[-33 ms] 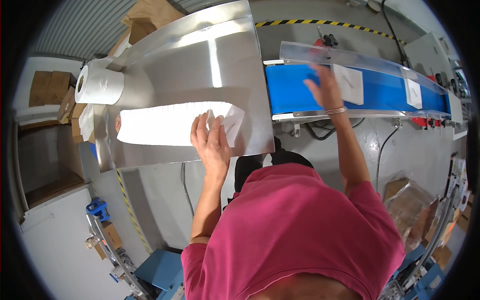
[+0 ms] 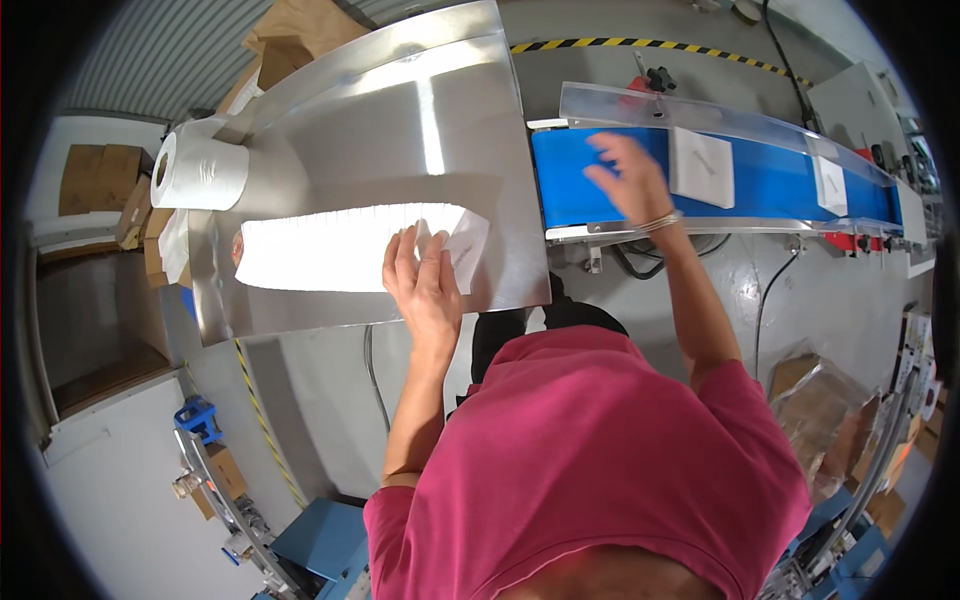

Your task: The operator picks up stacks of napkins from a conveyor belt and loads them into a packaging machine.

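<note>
A long row of thin white square packets (image 2: 315, 250) lies leaning together on a steel table (image 2: 360, 150). My left hand (image 2: 428, 290) has its fingers bent over the row's right end, gripping the packets there. The end packet (image 2: 470, 245) tilts away to the right, showing some print. Over the blue conveyor belt (image 2: 575, 180) hangs my right hand (image 2: 632, 182), holding nothing, its fingers apart and slightly blurred. Just to its right, a white packet (image 2: 702, 168) lies on the belt. Farther along is a second white packet (image 2: 830, 185).
A white paper roll (image 2: 205, 172) stands at the table's left edge, with brown cardboard boxes (image 2: 100, 178) beyond. A transparent guard (image 2: 690, 110) runs along the belt's far side. Cables hang below the conveyor, and a plastic-wrapped bundle (image 2: 820, 425) sits on the right.
My right hand has shifted slightly left, away from the nearer packet on the belt. Both packets on the belt have moved a little to the right. My left hand stays in place.
</note>
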The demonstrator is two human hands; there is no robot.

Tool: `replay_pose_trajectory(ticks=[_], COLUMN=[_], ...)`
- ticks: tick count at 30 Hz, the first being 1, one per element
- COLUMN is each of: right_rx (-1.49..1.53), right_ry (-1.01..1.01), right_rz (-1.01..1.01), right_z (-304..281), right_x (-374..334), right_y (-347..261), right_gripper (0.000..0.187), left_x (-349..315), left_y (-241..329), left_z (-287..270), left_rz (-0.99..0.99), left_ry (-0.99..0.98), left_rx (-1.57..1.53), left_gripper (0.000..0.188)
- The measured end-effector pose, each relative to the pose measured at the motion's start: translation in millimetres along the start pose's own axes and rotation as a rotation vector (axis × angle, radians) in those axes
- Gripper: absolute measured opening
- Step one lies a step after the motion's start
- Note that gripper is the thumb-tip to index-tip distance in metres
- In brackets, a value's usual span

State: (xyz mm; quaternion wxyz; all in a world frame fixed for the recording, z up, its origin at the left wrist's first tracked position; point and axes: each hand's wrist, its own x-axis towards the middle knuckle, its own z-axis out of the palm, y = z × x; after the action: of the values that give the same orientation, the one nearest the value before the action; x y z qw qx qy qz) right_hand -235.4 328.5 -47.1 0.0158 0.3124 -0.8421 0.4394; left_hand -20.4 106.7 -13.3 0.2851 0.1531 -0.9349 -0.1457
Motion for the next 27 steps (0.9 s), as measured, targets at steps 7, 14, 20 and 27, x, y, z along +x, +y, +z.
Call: replay_pose_trajectory(ticks=[7, 14, 20, 27], right_rx=[0.39, 0.334, 0.176, -1.002], right_ry=[-0.576, -0.634, -0.175, 0.427], right_rz=[-0.011, -0.377, 0.388, 0.382], right_z=[68, 90, 45, -8], right_x=[17, 25, 2, -6], right_y=[-74, -55, 17, 65], right_gripper=[0.045, 0.038, 0.021, 0.056], left_x=[6, 11, 15, 14], left_y=[1, 0, -8, -15], left_z=[-3, -9, -10, -8], left_rz=[0.037, 0.016, -0.079, -0.038], left_ry=[-0.033, -0.018, -0.039, -0.021], left_rx=[-0.049, -0.044, -0.042, -0.062], left_gripper=[0.025, 0.02, 0.027, 0.031])
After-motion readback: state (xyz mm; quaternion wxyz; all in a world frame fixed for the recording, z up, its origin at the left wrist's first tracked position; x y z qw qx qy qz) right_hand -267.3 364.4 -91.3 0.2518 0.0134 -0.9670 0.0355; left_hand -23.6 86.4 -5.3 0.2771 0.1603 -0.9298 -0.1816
